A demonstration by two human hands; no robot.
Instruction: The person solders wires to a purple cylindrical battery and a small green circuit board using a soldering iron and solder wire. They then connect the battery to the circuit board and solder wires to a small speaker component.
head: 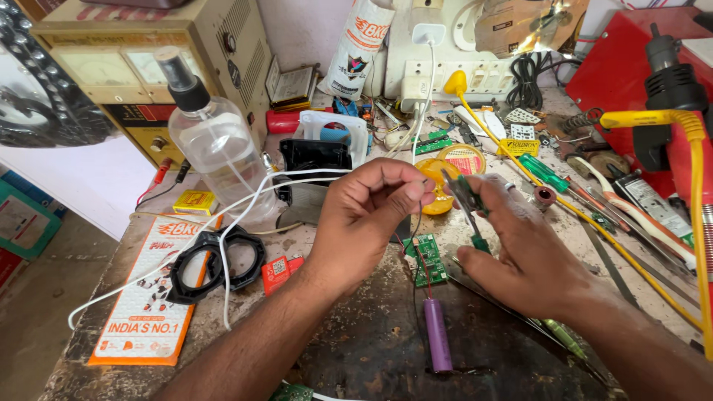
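While the left hand (pixel 362 215) pinches a thin wire (pixel 417 223) and the right hand (pixel 520 249) grips green-handled cutters (pixel 466 202), the wire remains joined to the green circuit board (pixel 427 260) and purple cell (pixel 437 334) mid-bench, apparently uncut.

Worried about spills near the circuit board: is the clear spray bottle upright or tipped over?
Upright. The spray bottle stands on its base on the bench, its black nozzle on top, behind the left hand.

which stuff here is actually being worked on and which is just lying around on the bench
In hand: left hand pinching thin wires; right hand holding green-handled cutters; green circuit board; purple battery cell.

Lying about: spray bottle; black rings; white cable; green screwdriver; solder tin.
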